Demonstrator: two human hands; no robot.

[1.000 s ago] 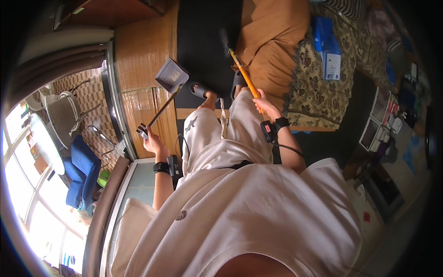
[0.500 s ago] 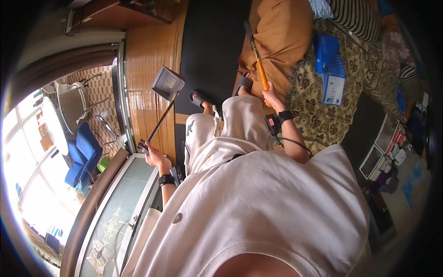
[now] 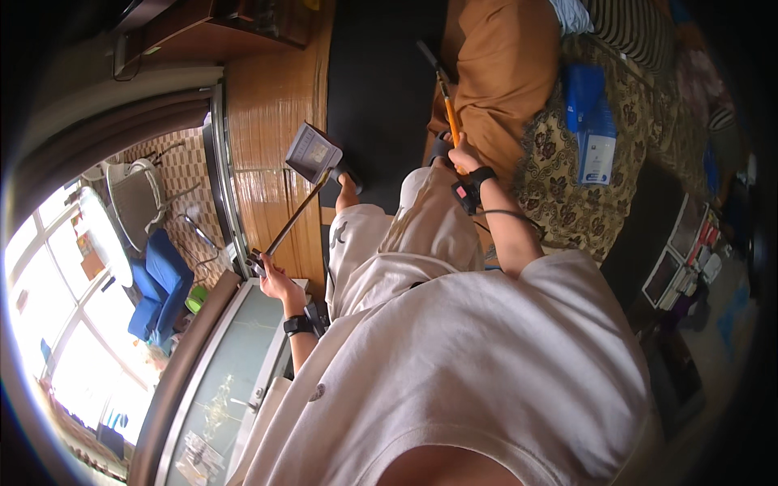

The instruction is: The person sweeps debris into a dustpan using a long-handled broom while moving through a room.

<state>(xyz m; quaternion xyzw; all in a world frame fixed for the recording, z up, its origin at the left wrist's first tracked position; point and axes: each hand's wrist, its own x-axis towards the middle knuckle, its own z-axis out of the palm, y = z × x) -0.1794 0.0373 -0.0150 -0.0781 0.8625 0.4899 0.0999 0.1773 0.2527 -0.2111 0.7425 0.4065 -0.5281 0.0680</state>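
My left hand (image 3: 279, 279) is closed round the upper end of a long-handled dustpan (image 3: 314, 154). Its grey pan hangs low beside my foot, over the edge between the wood-look floor and a black mat. In my right hand (image 3: 463, 155) is the orange handle of a broom (image 3: 451, 117), fingers wrapped round it. The stick slants away from me to a narrow dark head (image 3: 427, 57) above the black mat, next to a brown cloth. Whether the broom's head touches the mat I cannot tell.
Brown cloth (image 3: 502, 73) drapes down on the right, beside a patterned cover (image 3: 559, 162) bearing a blue-and-white package (image 3: 596, 150). At left stand a glass-panelled door (image 3: 223, 381) and a chair (image 3: 138, 202). Wooden furniture (image 3: 219, 40) is at the far left; a black mat (image 3: 381, 89) runs ahead.
My right hand and the broom have shifted left, bringing its head over the mat. The dustpan has moved slightly right in view. My legs have changed position, and the whole view has shifted a little.
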